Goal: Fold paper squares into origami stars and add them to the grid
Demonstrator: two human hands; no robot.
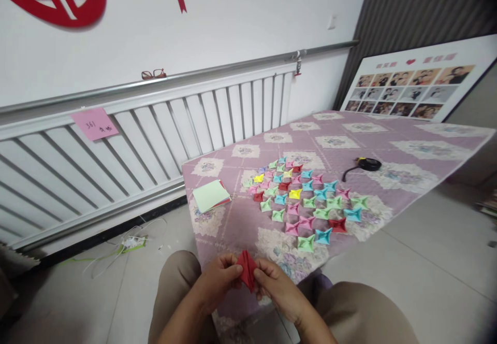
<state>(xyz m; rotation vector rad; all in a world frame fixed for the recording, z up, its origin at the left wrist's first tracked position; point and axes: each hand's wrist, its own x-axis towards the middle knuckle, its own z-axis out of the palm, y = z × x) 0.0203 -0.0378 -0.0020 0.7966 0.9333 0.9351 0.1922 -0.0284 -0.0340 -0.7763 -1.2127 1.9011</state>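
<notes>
Between my two hands is a piece of folded red paper (pixel 247 270), pointed at top and bottom, with a crease down its middle. My left hand (pixel 220 277) pinches its left side with thumb and fingers. On the right side, my right hand (pixel 275 282) grips it the same way. Both hands are over the near edge of the table. Beyond them, several small folded paper boats (pixel 295 194) in green, pink, blue, red and yellow stand in rows on the tablecloth. A stack of paper sheets (pixel 210 197), pale green on top with red beneath, lies to the left.
A purple flowered tablecloth (pixel 243 219) covers the table. A coiled black cord-like item (pixel 368 165) lies at the right. Behind stands a white radiator (pixel 229 113), with glasses (pixel 154 74) on the pipe above. A power strip (pixel 134 243) with cables is on the floor at left.
</notes>
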